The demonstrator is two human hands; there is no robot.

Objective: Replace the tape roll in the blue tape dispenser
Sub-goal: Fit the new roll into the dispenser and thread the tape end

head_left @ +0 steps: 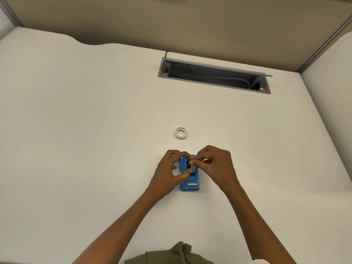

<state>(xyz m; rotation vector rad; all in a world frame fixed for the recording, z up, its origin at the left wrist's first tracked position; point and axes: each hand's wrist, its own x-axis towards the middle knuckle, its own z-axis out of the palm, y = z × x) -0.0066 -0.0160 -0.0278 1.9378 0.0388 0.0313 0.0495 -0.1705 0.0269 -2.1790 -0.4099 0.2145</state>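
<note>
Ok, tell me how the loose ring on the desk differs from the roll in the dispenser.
The loose ring lies flat and alone on the desk; the roll in the dispenser stands on edge in the blue dispenser. No hand touches the ring; the left hand and right hand pinch at the roll. Both look whitish.

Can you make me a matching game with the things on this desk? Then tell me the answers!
Things:
1. blue tape dispenser
2. loose tape ring
3. cable hatch
4. green clothing

Places:
A. far side of the desk, open
B. bottom edge of the picture
C. between both hands
D. alone on the desk, beyond the hands

Pairs: 1-C, 2-D, 3-A, 4-B
</note>
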